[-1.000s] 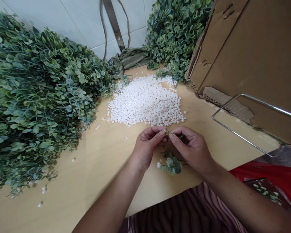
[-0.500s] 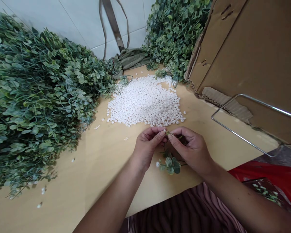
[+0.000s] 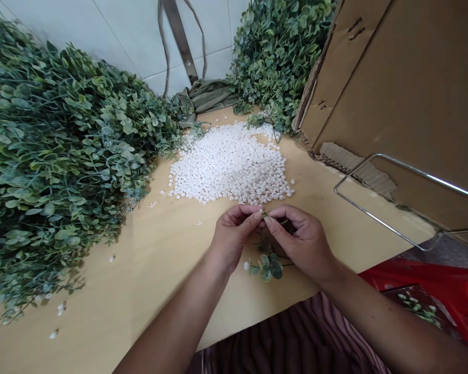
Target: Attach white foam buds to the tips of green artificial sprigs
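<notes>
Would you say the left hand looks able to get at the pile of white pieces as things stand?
Probably yes: the left hand is just on the near side of the white pile, with nothing visible between them, though its fingers are busy pinching at a small sprig.

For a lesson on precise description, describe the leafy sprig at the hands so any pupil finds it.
On the tan table, find the heap of small white pieces. Nearer the camera, left hand and right hand are close together, the leafy sprig just below. Unlike the two bushy green masses, it is small, with a white bead at its left end.
</notes>
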Demonstrator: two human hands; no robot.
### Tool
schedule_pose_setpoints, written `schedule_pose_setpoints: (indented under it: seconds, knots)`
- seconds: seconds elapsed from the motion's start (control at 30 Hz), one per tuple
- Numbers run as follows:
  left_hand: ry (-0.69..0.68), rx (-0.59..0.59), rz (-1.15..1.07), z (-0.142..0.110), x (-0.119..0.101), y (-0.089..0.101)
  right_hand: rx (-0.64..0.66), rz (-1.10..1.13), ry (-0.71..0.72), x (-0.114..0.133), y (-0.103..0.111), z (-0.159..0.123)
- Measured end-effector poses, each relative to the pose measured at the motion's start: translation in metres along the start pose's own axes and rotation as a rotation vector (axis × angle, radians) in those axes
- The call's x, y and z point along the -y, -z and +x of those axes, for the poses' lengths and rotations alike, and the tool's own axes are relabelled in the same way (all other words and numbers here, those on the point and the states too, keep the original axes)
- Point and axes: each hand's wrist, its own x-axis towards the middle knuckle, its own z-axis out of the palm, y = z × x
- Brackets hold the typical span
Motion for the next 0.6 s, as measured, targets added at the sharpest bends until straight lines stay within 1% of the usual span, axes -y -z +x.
schedule_pose_setpoints:
  seconds: [0.13,0.3,0.43,0.6]
  knots:
    - [0.004,-0.006,0.011,0.0001,-0.0005,0.0005,0.01,0.007,0.011,-0.0006,0.0006,0.0002]
    - [-0.001,0.034,0.004,0.0009,-0.0003,0.0011,0.003,0.017,0.022,-0.0015,0.0006,0.0011]
    - [0.003,0.027,0.012,0.0009,-0.0015,0.0001,0.011,0.024,0.013,-0.0011,0.0008,0.0018]
    - [0.054,0.045,0.014,0.0012,-0.0073,0.0021,0.02,0.031,0.031,-0.0007,0.0014,0.0018]
